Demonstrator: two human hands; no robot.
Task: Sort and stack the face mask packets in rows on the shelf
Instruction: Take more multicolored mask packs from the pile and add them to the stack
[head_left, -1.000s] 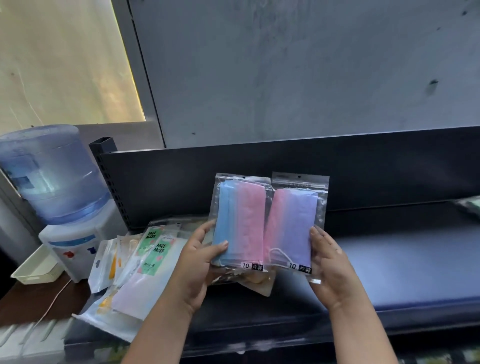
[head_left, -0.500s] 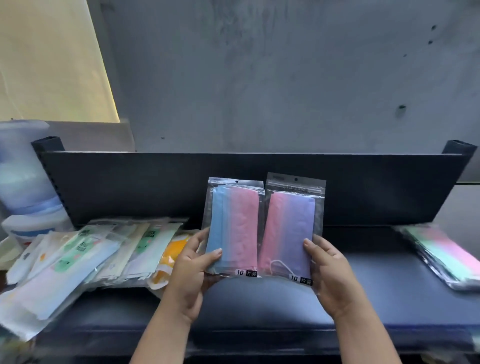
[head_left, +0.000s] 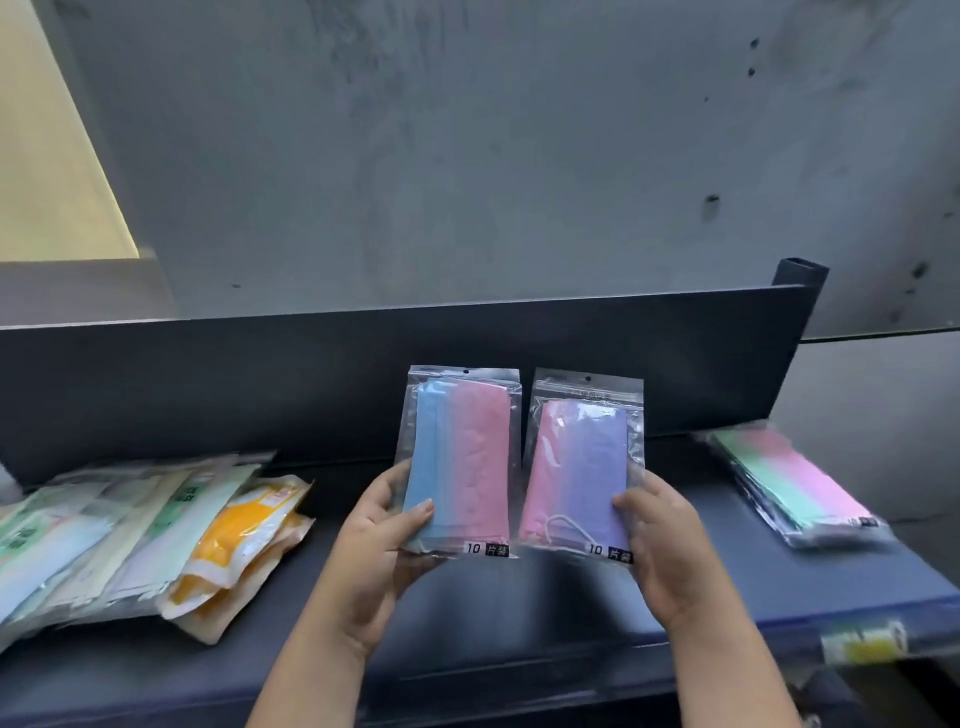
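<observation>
Head view: two clear face mask packets were held upright, side by side above the middle of the dark shelf (head_left: 519, 613), in front of its back panel (head_left: 260, 384). The left hand (head_left: 382, 545) gripped the blue-and-pink packet (head_left: 460, 462) at its lower left edge, thumb pressed across the front, fingers closed behind. The right hand (head_left: 662, 545) gripped the pink-and-purple packet (head_left: 582, 467) at its lower right edge in the same way, thumb on the front. The inner edges of the two packets were just beside each other, nearly touching; whether they met could not be told. Each carried a "10" label at the bottom and a hang hole at the top. At the left end of the shelf lay an overlapping, unsorted heap of packets (head_left: 104, 540), pale green and white ones under an orange packet (head_left: 239, 540) on its right side. At the far right of the shelf lay a flat stack of green-and-pink packets (head_left: 795, 488), blurred, well apart from the hands. A yellow price tag (head_left: 865, 643) sat on the shelf's near edge at the right. Grey concrete wall (head_left: 467, 156) behind.
</observation>
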